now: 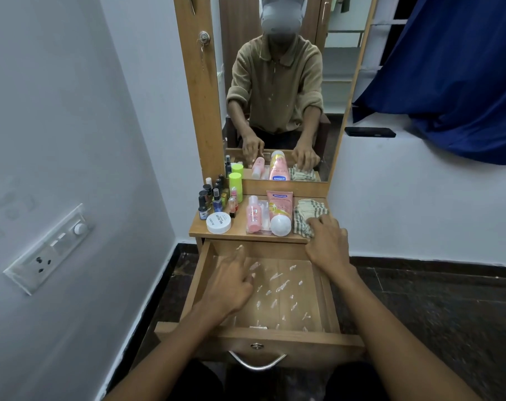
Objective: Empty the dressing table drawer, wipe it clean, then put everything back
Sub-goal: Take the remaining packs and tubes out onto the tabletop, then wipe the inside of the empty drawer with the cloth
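Stood pulled out and emptied, the drawer (327, 296), left hand (231, 287) spread loose above it, right hand (327, 241) closed upon checked cloth (303, 215) far right, bottles (214, 195) crowding tabletop (237, 234) left.

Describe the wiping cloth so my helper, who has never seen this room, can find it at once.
Find the wooden dressing table below the mirror. On its top, at the right end beside the pink lotion tube, lies a crumpled checked cloth under the right hand. It is the only fabric among bottles and jars.
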